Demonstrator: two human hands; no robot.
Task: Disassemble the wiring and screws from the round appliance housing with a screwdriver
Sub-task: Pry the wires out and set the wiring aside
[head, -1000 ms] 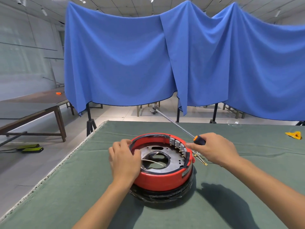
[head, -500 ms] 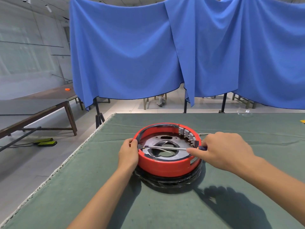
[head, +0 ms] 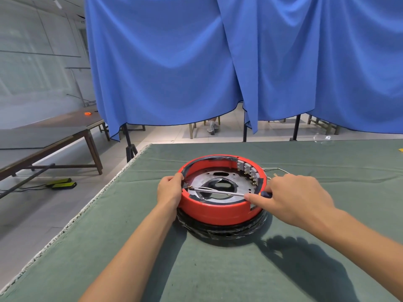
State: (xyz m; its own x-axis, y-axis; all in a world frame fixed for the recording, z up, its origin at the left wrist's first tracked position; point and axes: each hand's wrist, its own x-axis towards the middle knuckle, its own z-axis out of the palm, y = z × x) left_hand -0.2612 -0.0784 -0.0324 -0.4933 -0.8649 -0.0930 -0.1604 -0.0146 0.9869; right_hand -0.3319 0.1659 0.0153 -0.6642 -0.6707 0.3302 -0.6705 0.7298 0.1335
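The round red housing [head: 220,211] is sitting on the green-covered desk [head: 218,269], open side up, on a black base [head: 222,229]. Inside it a grey metal plate [head: 237,182] with a dark central opening is lying flat, and a row of small grey terminal blocks [head: 247,171] is lining the far right inner wall. Thin wires [head: 277,171] are trailing out over the rim onto the desk behind the right hand.

The left hand [head: 170,189] is gripping the housing's left rim, fingers curled over the edge. The right hand [head: 292,197] is at the right rim, fingers closed on the screwdriver [head: 218,191], whose orange-and-black handle is just showing at the thumb side. The bright shaft is lying almost level across the housing's opening, its tip reaching the left inner wall just beside the left hand's fingers.

A blue curtain [head: 196,62] is hanging behind the desk.
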